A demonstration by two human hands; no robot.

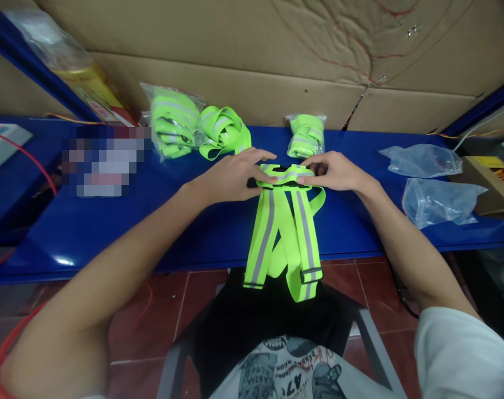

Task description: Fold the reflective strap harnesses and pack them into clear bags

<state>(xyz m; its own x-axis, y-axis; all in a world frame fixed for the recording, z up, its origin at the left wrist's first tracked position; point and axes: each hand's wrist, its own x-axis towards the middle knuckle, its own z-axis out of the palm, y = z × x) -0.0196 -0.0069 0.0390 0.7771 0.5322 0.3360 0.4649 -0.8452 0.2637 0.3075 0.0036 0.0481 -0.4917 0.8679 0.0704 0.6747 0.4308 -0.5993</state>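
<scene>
A neon-yellow reflective harness (pixel 285 176) with grey stripes lies across the blue table's front part. Its straps and a black buckle (pixel 311 275) hang over the edge toward my lap. My left hand (pixel 239 176) is at the left end of the folded band, thumb and fingers pinching it. At the right end, my right hand (pixel 334 170) grips the same band between thumb and curled fingers. Just behind my left hand rests a loose coil of the same neon webbing (pixel 224 132).
Bagged neon straps (pixel 174 122) stand at the back left, with a smaller bagged bundle (pixel 306 136) behind my hands. Two clear plastic bags (pixel 426 160) lie to the right, near an open cardboard box (pixel 490 185). A bottle of yellow liquid (pixel 85 83) leans at the left.
</scene>
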